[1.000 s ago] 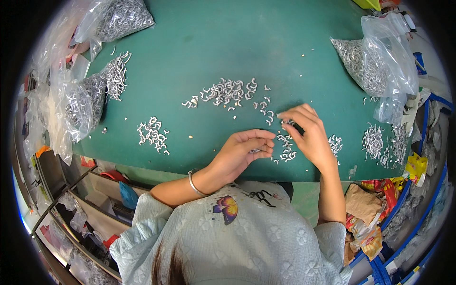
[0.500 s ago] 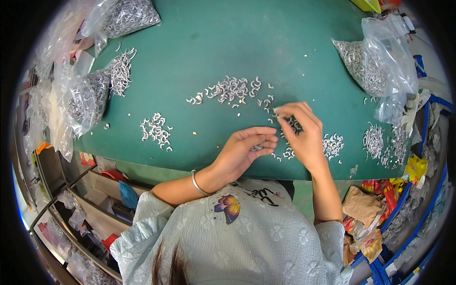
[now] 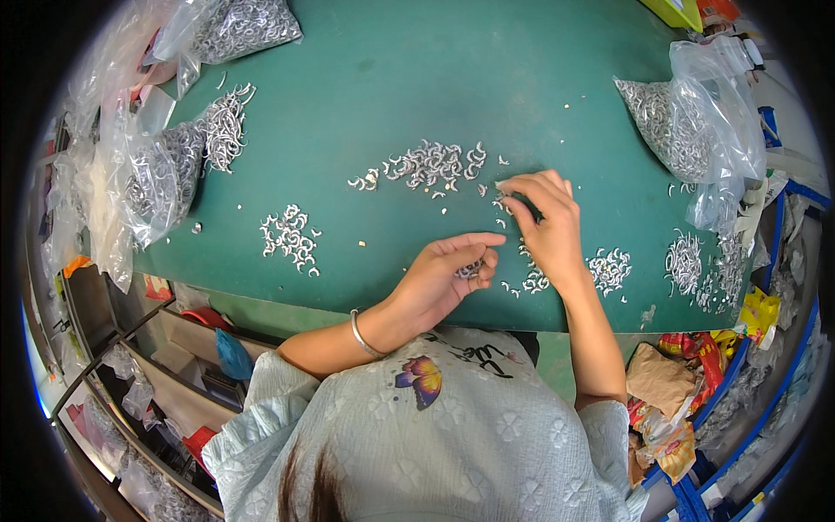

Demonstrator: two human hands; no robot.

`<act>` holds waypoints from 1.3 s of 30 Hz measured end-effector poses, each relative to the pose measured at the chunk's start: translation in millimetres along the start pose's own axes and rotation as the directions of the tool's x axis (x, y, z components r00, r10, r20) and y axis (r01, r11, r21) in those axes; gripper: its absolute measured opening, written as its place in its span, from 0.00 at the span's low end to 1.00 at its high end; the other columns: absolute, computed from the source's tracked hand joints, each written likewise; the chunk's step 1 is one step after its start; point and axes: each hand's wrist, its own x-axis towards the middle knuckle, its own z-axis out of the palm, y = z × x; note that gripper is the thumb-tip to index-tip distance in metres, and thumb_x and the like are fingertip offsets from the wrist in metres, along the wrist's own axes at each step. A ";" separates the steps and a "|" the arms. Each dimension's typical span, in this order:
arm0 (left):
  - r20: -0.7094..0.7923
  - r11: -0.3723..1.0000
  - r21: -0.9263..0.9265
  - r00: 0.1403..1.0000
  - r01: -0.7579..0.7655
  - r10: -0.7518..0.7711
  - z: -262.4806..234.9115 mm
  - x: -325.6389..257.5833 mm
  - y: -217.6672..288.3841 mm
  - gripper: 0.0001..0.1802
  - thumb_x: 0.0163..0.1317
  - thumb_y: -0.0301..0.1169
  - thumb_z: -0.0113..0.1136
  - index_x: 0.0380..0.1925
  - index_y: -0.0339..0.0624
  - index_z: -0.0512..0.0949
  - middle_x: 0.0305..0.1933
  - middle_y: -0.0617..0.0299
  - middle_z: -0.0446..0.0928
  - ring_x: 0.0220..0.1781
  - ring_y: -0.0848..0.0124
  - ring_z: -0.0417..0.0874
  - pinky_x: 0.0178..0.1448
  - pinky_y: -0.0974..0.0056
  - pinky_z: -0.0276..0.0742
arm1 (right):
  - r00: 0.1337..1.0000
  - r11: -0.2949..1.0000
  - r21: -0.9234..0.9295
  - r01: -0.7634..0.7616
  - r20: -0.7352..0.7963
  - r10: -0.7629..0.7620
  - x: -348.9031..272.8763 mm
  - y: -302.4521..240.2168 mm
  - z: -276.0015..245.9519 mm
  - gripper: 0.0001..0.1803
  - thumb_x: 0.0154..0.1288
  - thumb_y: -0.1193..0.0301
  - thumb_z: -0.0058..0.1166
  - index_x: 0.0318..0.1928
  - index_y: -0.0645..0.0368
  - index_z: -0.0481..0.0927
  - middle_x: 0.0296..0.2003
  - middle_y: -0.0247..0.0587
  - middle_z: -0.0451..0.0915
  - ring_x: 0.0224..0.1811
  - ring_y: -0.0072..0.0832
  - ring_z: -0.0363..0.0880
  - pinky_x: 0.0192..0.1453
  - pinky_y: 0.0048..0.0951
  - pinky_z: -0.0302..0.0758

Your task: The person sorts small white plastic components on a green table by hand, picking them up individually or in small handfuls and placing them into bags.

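You get bright, even overhead light; faint shadows; fisheye bending and black vignette from 12 round to 12.

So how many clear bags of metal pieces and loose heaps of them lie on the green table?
Clear bags of metal pieces: 3
Loose heaps on the green table, such as the middle heap: 6
Total: 9
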 end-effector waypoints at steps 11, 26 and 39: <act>0.019 1.000 0.020 1.000 -0.020 0.019 -0.4 1.7 2.1 0.16 0.71 0.28 0.48 0.54 0.30 0.74 0.51 0.49 0.79 0.53 0.65 0.81 0.60 0.61 0.78 | 0.940 0.911 0.233 -0.339 0.034 0.341 1.1 -14.6 -22.3 0.14 0.50 0.81 0.64 0.39 0.57 0.83 0.33 0.36 0.83 0.35 0.28 0.75 0.37 0.29 0.69; 0.006 0.992 -0.106 0.997 -0.074 0.075 -6.6 -1.4 0.1 0.16 0.70 0.30 0.51 0.52 0.31 0.76 0.42 0.59 0.79 0.43 0.71 0.79 0.51 0.65 0.77 | 0.947 0.898 0.329 -0.294 0.227 0.227 2.6 -28.6 -13.0 0.18 0.51 0.81 0.64 0.44 0.58 0.81 0.35 0.33 0.83 0.33 0.27 0.74 0.39 0.29 0.72; 0.001 0.999 -0.014 0.999 -0.036 0.036 -13.0 -10.0 3.6 0.15 0.69 0.29 0.52 0.51 0.32 0.77 0.33 0.65 0.74 0.34 0.76 0.73 0.41 0.69 0.72 | 0.961 0.993 0.021 -0.115 0.257 0.105 9.6 -25.1 -13.0 0.14 0.50 0.80 0.63 0.40 0.61 0.80 0.35 0.41 0.80 0.41 0.40 0.76 0.48 0.38 0.69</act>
